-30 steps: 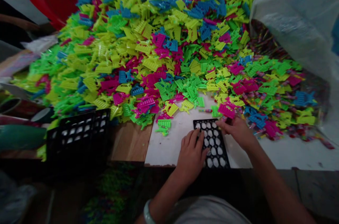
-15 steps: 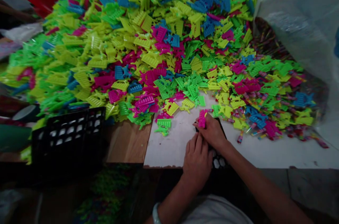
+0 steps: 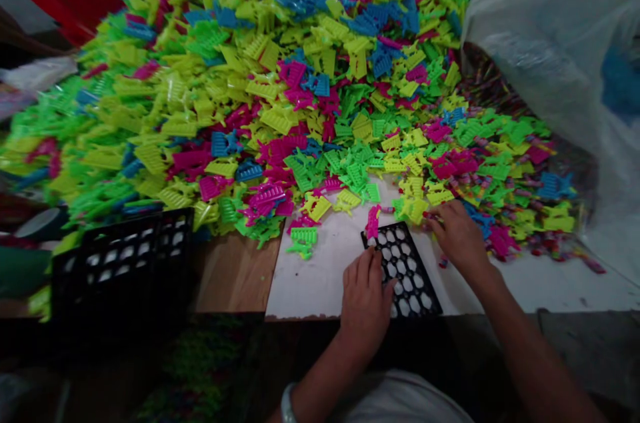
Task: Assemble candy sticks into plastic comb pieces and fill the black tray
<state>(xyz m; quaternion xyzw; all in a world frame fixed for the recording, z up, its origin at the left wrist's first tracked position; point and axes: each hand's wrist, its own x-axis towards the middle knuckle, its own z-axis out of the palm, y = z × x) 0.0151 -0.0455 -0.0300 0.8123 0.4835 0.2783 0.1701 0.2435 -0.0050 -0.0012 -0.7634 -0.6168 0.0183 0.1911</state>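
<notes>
Black tray (image 3: 421,268): laid on desk (image 3: 305,290), overlapped by open-fingered left hand (image 3: 367,290). Pink toy (image 3: 373,222): set at far-left corner. Right hand (image 3: 460,236): held at toy heap (image 3: 500,163); finger grip cannot be told. Tray-filling apparently underway; precise pick-up seemingly required.

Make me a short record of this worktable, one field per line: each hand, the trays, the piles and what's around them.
Left hand: on the left part of a black perforated tray, thumb spread from the fingers
Right hand: at the near edge of the right-hand pile; grip unclear
Pink plastic piece: at the tray's far-left corner
Main pile: yellow, green, blue and pink ribbed plastic pieces
Second black tray: at left, perforated too
Plastic bag: far right, translucent
Bracelet: left wrist, pale
</notes>
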